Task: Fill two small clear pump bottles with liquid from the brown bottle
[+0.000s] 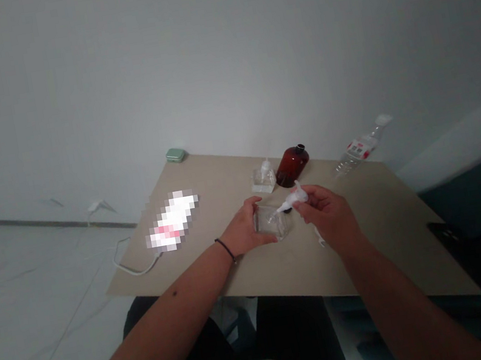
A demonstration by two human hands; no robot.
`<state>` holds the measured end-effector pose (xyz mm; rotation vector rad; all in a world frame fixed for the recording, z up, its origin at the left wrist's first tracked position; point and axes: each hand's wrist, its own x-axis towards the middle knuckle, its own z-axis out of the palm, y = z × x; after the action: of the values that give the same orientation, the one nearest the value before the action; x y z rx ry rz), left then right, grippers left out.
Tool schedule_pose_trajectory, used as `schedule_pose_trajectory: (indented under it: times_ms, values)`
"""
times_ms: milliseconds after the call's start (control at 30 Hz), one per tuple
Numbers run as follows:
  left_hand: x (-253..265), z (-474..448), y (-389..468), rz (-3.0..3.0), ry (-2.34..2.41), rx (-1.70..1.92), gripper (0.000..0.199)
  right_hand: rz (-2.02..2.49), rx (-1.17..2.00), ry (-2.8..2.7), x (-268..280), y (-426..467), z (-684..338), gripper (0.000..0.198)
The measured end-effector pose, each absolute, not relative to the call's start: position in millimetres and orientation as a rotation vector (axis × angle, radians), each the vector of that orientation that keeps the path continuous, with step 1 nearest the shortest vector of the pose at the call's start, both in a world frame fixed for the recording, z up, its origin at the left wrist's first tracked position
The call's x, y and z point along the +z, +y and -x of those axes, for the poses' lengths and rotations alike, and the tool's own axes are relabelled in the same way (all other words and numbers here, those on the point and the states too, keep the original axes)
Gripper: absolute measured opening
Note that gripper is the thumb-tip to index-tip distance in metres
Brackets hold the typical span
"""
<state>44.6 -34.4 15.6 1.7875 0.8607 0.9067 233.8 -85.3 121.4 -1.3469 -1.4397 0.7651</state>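
Note:
My left hand point(245, 229) is wrapped round a clear, square-sided bottle point(270, 223), held tilted low over the table. Its mouth points toward my right hand point(330, 214), which grips a white pump head point(296, 196) between thumb and fingers. The pump's narrow lower end reaches the bottle's mouth; whether it sits inside, I cannot tell. Just behind stand a second clear bottle with a white pump point(263, 179) and an amber-brown bottle point(292, 166) without a cap. A small white piece point(321, 236) shows under my right hand, mostly hidden.
On the beige table point(246, 271), a bright, pixelated screen point(174, 222) with a white cable point(138, 272) lies at left. A small green case point(175, 154) sits at the far left corner. An empty-looking plastic bottle point(360, 147) stands at back right, near the wall.

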Motion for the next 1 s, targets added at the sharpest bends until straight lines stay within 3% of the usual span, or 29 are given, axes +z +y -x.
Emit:
schedule_pose_trajectory:
  times_ms: [467, 1000]
  values:
    - [16.1, -45.5, -34.8, -1.85, 0.912, 0.915, 0.107, 1.413, 0.545, -1.629, 52.1, -68.5, -223.7, 0.019]
    - [13.0, -49.9, -36.0, -1.931, 0.908, 0.985, 0.104, 1.241, 0.656, -1.338, 17.2, -82.8, -205.6, 0.036]
